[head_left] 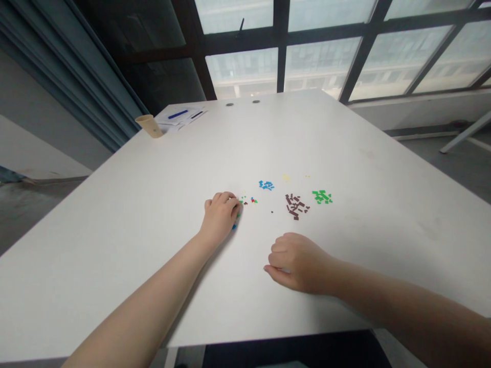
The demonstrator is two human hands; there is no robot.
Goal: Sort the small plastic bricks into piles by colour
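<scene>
My left hand (pixel 221 216) reaches to a small mixed group of coloured bits (pixel 253 201) on the white table. Its fingers are bent and closed at the group's left edge, and some green and blue bits (pixel 235 226) show beneath them. Whatever the fingertips grip is hidden. My right hand (pixel 297 261) rests nearer the front edge, fingers curled in and thumb slightly apart, with nothing visible in it. Beyond it lie a pile of dark brown pieces (pixel 295 205), green pieces (pixel 322 197), blue pieces (pixel 266 185) and a few pale yellow pieces (pixel 286 178).
On the white table (pixel 172 168), a tan paper cup (pixel 150 126) stands at the far left edge beside papers (pixel 184 118) with a blue pen (pixel 178 114). One stray brown piece (pixel 272 212) lies between the piles. Windows (pixel 245 71) rise behind the far edge.
</scene>
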